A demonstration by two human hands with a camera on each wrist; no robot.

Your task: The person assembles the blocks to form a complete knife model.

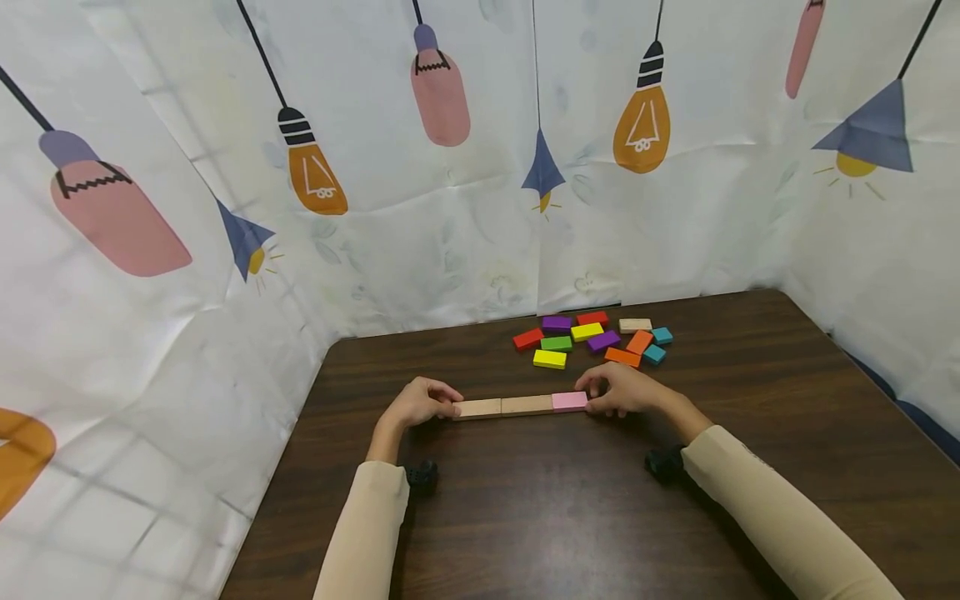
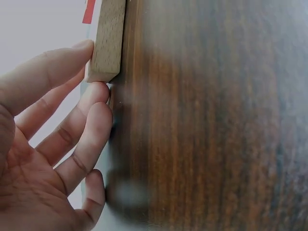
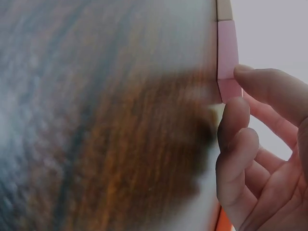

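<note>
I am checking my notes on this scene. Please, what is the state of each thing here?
Row of three blocks: flat, end to end, touching.
Pink block: right end of row, pinched.
Left natural wood block: left end, pinched.
Loose coloured blocks: flat, scattered, untouched.
Left hand: pinches row end.
Right hand: pinches pink block.

A dark wood bench (image 1: pixel 570 517) stood in front of a white sheet (image 1: pixel 465 242) with painted lamps and bulbs. At the far side of the bench lay a loose pile of blocks (image 1: pixel 592 340): red, purple, yellow, green, orange, teal and one plain wood.
</note>
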